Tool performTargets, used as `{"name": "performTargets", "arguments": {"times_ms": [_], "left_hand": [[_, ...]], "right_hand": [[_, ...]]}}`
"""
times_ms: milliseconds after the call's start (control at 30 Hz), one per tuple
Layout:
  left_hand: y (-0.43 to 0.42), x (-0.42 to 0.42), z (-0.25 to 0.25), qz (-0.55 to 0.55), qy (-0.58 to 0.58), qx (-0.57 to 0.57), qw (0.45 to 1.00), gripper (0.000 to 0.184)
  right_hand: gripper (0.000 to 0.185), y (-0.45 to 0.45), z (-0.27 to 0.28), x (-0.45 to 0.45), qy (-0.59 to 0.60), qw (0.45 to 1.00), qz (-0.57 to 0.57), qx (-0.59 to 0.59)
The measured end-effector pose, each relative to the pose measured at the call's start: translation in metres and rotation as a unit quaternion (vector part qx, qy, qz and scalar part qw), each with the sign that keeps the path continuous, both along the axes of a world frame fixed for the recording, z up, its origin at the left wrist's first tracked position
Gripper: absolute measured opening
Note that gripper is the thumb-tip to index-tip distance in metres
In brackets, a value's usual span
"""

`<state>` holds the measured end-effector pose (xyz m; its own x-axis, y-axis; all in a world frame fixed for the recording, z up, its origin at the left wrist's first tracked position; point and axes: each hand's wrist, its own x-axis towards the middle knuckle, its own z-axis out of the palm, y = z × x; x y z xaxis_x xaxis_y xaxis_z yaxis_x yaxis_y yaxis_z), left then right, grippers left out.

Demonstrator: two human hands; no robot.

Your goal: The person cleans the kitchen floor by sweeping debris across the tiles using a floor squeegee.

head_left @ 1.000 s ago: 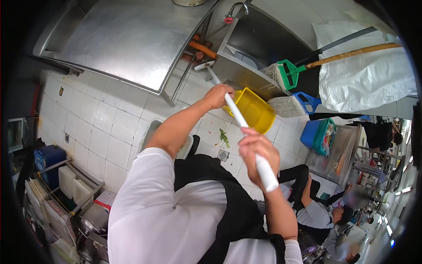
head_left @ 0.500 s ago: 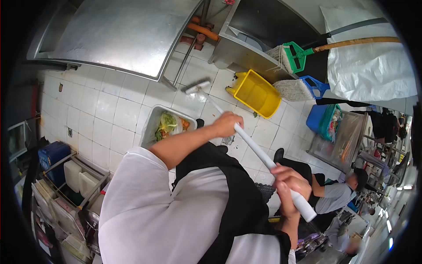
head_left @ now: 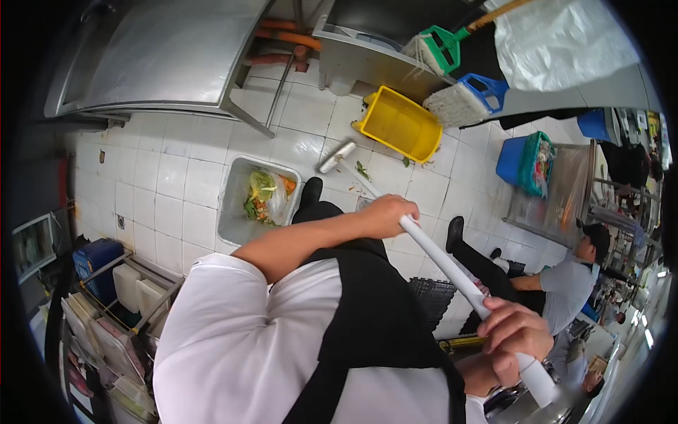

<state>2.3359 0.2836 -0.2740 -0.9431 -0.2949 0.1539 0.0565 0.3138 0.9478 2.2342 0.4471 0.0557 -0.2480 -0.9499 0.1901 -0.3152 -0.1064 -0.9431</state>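
A long white floor squeegee slants across the view; its narrow head [head_left: 337,157] rests on the white tiles. My left hand [head_left: 388,215] is closed around the middle of the white pole [head_left: 445,261]. Farther up, close to the pole's top end, my right hand [head_left: 517,340] grips it with wrapped fingers. Green leaf scraps [head_left: 362,169] lie on the floor just beside the squeegee head. Left of it, near my shoe [head_left: 311,191], stands a grey bin [head_left: 224,205] holding vegetable scraps [head_left: 263,191] and a clear plastic bag.
A yellow tub [head_left: 402,124] sits on the floor ahead, near a green mop [head_left: 439,51] and a blue mop [head_left: 487,95]. Steel table [head_left: 169,56] is at upper left. A blue container [head_left: 512,161] and a seated co-worker [head_left: 565,283] are to the right; a rack [head_left: 134,283] is at left.
The squeegee head has come closer to me and nearer the yellow tub, with leaf scraps now showing beside it. Both hands have shifted right in the view, and the camera has moved.
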Motion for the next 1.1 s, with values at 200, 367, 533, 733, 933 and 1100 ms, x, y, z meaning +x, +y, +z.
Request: {"name": "performTargets", "arguments": {"times_ms": [200, 367, 533, 733, 933, 1100], "left_hand": [[0.009, 0.0, -0.008, 0.062, -0.137, -0.008, 0.989, 0.02], [0.059, -0.025, -0.088, 0.033, -0.151, -0.071, 0.985, 0.015], [0.136, -0.102, -0.085, -0.018, -0.07, -0.028, 0.997, 0.012], [0.169, -0.132, -0.019, -0.002, -0.049, 0.001, 0.999, 0.008], [0.172, -0.079, 0.007, 0.0, -0.104, -0.011, 0.995, 0.017], [0.18, -0.02, -0.032, 0.039, -0.212, 0.002, 0.976, 0.008]], "right_hand": [[0.045, 0.038, -0.059, -0.019, -0.214, 0.957, -0.147, -0.132], [0.04, 0.087, -0.098, -0.042, -0.17, 0.973, -0.117, -0.101], [0.048, 0.122, -0.057, -0.068, -0.12, 0.979, -0.127, -0.107], [0.043, 0.169, -0.015, -0.108, -0.111, 0.968, -0.109, -0.197], [0.043, 0.178, -0.011, -0.147, -0.189, 0.968, 0.01, -0.166], [0.04, 0.149, -0.057, -0.126, -0.229, 0.966, 0.07, -0.1]]}}
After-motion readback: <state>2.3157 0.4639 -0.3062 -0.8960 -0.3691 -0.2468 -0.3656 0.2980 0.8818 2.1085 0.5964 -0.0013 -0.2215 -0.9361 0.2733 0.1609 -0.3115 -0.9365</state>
